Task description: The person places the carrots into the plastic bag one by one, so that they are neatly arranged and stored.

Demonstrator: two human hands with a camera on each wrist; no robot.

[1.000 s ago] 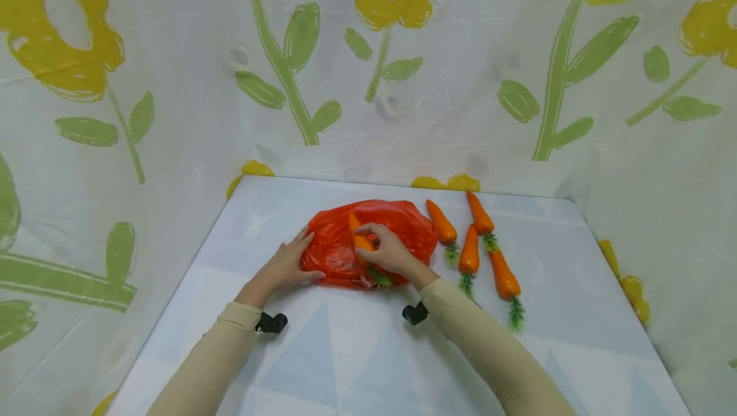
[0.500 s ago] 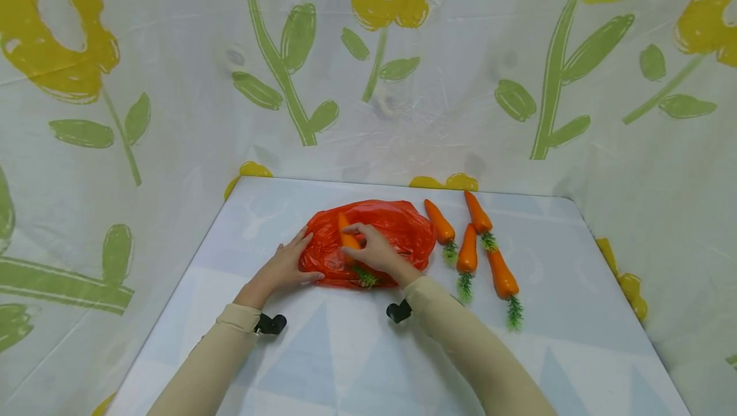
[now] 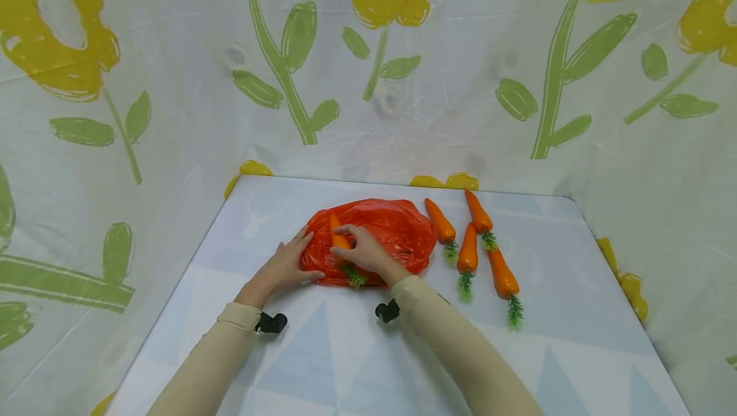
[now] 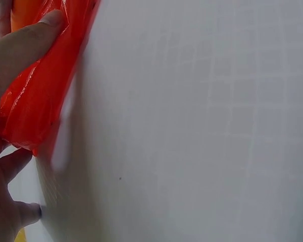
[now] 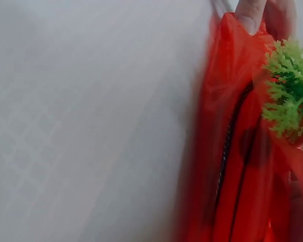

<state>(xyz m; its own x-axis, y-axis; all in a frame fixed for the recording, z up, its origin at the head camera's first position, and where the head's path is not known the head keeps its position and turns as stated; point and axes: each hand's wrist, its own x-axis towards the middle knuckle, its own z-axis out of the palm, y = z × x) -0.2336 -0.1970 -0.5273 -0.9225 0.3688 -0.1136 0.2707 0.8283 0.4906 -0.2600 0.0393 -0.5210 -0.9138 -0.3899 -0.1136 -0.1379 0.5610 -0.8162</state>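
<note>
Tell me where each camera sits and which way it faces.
Head: worn on the head, facing forward and down at bag, carrots and table; left hand, right hand and sleeves show.
Left wrist: worn there, facing bag and table; left thumb and fingers show.
Right wrist: worn there, facing bag and greens; fingertips show, whose is unclear.
Head and right wrist share bag and greens.

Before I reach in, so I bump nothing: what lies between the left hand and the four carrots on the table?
The red bag and the right hand, which holds another carrot; the head view shows this.
</note>
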